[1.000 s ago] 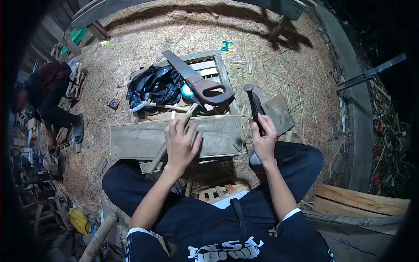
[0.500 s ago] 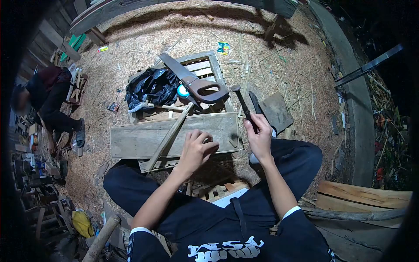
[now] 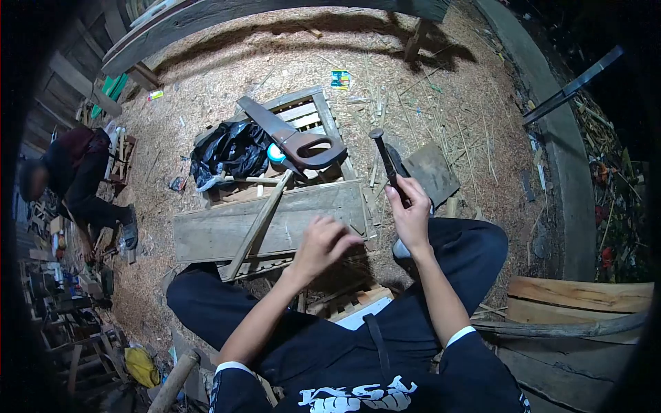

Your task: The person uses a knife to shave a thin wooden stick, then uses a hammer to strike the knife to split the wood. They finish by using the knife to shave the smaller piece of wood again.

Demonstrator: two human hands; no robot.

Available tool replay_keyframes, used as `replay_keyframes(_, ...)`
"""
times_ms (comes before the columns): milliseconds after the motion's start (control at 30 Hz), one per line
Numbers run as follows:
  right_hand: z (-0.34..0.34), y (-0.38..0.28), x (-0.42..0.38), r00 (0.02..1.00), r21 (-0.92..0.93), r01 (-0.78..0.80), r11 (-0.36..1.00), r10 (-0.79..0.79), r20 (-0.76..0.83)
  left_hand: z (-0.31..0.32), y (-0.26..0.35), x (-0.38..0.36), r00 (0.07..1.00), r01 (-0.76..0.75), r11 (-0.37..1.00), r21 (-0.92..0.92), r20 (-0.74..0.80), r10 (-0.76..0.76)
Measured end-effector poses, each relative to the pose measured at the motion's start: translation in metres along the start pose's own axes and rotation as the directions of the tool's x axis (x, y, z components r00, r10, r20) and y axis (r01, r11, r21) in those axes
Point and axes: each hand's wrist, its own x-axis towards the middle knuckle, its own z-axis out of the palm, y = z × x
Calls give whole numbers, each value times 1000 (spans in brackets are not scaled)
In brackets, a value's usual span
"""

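My right hand (image 3: 412,215) is closed around the lower part of a dark metal rod with a flat round head (image 3: 383,153), held upright with the head at the far end. My left hand (image 3: 321,249) has its fingers curled and is slightly blurred. It hovers over the near edge of a grey wooden plank (image 3: 206,230); whatever it holds, if anything, is hidden. A narrow wooden strip (image 3: 258,230) lies slantwise across the plank. Beyond it, a handsaw (image 3: 286,134) with a brown handle rests on a slatted wooden frame (image 3: 323,110).
A black plastic bag (image 3: 231,155) lies beside the saw. A square board (image 3: 432,172) sits right of the rod. At left a person (image 3: 86,165) bends over. Wood shavings cover the ground. A long beam (image 3: 275,14) spans the back, and planks (image 3: 578,296) stand at right.
My left hand has moved slightly right and toward me, its fingers turning more inward. My right hand still holds the rod, which stands at nearly the same angle. The view has shifted slightly.
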Motion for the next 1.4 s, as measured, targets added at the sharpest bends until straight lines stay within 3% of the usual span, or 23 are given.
replay_keyframes(67,-2,-2,1,1000,4,6,1000,-6,-12,0,28,7,988,-153,977,-150,13,156)
replay_keyframes(133,-5,-1,2,1000,0,-11,1000,11,-17,1,26,3,995,-88,992,-86,43,92)
replay_keyframes(200,-6,0,4,999,4,-24,1000,24,-27,0,15,-2,997,30,950,312,-73,-7)
replay_keyframes(233,-7,0,4,999,-5,-18,1000,18,-28,-1,6,-6,999,9,893,450,25,-23)
replay_keyframes(533,-1,2,-1,1000,-6,-18,1000,18,7,1,5,-12,991,-103,938,332,118,67)
replay_keyframes(600,3,3,-2,1000,-10,-20,1000,21,7,-6,0,-11,979,-117,967,225,191,74)
replay_keyframes(633,4,4,-2,1000,-19,-13,1000,13,4,-5,3,-10,989,-61,984,167,140,37)
replay_keyframes(733,7,4,-2,1000,-21,-12,1000,12,8,2,11,-5,996,-87,952,293,59,73)
replay_keyframes(900,10,6,0,1000,-47,-13,999,14,27,3,4,-5,990,-137,959,249,78,121)
replay_keyframes(967,14,13,0,993,-89,121,989,-121,8,2,0,-10,987,-152,962,225,91,135)
replay_keyframes(1067,16,13,-1,996,-93,84,992,-82,19,3,2,-16,979,-187,964,190,120,166)
replay_keyframes(1167,15,8,-2,999,-68,9,998,-6,52,15,-1,-18,997,-79,991,107,19,78)
replay_keyframes(1400,16,2,-2,998,-76,24,997,-20,57,24,7,-17,997,59,985,165,-68,-48)
